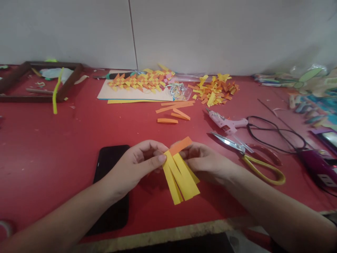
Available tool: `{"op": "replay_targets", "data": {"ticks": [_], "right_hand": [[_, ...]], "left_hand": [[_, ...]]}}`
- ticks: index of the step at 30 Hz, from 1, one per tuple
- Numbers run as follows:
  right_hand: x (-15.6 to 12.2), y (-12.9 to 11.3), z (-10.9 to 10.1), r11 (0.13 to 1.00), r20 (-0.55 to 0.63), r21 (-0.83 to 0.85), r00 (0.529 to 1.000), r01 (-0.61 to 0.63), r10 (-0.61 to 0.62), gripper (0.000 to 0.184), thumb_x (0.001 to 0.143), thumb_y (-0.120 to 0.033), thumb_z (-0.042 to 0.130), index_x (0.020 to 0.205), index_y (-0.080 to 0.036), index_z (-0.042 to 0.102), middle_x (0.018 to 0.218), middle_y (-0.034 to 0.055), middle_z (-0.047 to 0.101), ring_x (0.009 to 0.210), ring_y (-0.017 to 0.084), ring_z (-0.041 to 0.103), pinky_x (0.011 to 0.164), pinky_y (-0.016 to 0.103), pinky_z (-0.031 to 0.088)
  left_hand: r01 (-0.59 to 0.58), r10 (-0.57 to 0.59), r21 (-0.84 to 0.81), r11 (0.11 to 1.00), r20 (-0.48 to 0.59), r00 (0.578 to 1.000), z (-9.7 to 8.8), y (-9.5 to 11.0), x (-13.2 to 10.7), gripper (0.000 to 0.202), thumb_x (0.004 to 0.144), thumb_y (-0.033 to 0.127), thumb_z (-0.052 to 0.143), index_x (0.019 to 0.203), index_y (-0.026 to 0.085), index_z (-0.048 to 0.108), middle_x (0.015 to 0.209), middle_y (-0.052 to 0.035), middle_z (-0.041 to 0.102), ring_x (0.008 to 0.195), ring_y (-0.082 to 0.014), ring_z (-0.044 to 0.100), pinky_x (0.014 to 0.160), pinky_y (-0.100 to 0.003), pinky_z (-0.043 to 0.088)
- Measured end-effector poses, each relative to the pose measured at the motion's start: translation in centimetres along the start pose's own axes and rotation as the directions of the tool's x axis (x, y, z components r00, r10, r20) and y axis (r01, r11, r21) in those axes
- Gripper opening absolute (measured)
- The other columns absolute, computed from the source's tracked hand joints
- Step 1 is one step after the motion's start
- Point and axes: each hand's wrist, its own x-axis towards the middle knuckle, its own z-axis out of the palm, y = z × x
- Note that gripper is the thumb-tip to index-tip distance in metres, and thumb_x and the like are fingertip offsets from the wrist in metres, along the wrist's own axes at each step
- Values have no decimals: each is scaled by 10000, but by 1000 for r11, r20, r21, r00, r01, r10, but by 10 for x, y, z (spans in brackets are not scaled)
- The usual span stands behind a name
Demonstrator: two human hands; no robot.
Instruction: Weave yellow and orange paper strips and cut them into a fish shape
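Several yellow paper strips point(184, 175) hang fanned out between my hands, their loose ends pointing down toward me. An orange paper strip point(181, 145) crosses their upper ends and sticks out to the upper right. My left hand point(149, 160) pinches the left upper edge of the yellow strips between thumb and fingers. On the other side my right hand point(201, 160) is closed on the orange strip and the strips' right side; its fingertips are partly hidden behind the paper. More orange strips point(175, 111) lie loose on the red table point(73, 158) beyond my hands.
Scissors point(243, 151) and a pink glue gun point(228, 121) with a black cord lie right of my hands. A black phone point(110, 165) is under my left forearm. Farther back are a woven paper band point(139, 82), a pile of folded paper pieces point(216, 89) and a brown frame point(70, 80).
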Motion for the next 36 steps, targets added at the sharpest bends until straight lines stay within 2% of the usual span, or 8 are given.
{"op": "replay_targets", "data": {"ticks": [3,6,10,14,18,24,31,36], "right_hand": [[-2,-4,4,992,-28,-103,997,71,-74,253,689,-133,655,938,-180,658,744,-32,651,579,65,561,557,187,465],[-4,-5,6,951,-37,-243,977,193,-208,237,689,-89,599,894,-187,667,701,-53,620,565,54,528,549,174,440],[-4,-2,5,791,-2,-508,917,342,-398,206,708,-43,592,813,-186,696,789,-20,670,695,77,601,645,195,477],[-2,0,3,681,-7,-613,859,400,-512,160,793,-123,648,883,-208,750,895,26,707,792,109,662,701,230,518],[-2,-1,1,642,10,-638,839,425,-545,269,824,-96,595,931,-258,782,959,31,706,823,101,674,720,223,537],[-3,1,-1,576,75,-669,815,469,-575,395,791,-34,579,980,-313,785,1021,14,690,882,97,679,806,226,549],[-4,0,-1,596,98,-636,817,491,-568,392,816,-39,583,1004,-321,781,1033,22,670,922,105,674,834,238,553],[-5,-1,-1,635,100,-587,824,502,-558,357,827,-58,609,1009,-312,782,1032,33,662,918,112,670,809,237,563]], "left_hand": [[-7,7,22,1000,11,1000,1,1,-1,110,837,324,758,888,237,714,823,40,653,754,-67,576,711,-171,469],[-5,3,45,999,29,1000,1,1,-1,103,842,325,752,849,230,714,795,46,648,714,-55,557,691,-163,458],[-9,5,113,994,37,999,1,0,-2,107,846,312,746,844,212,706,744,50,618,682,-46,529,663,-153,430],[7,-15,150,989,53,998,2,1,-2,164,826,292,762,910,199,656,766,52,626,681,-46,532,658,-157,427],[8,-26,162,987,106,994,4,3,-2,199,840,259,743,890,188,563,710,75,579,629,-36,506,605,-147,406],[26,-60,186,982,178,982,6,4,-6,265,843,223,735,858,187,473,765,71,572,658,-35,517,616,-152,425],[-66,14,250,966,205,979,6,0,-8,288,846,258,738,893,200,460,815,53,563,699,-55,541,620,-166,456],[-140,81,306,942,199,977,6,2,-10,294,824,227,756,924,203,481,885,26,610,805,-90,608,729,-215,501]]}}
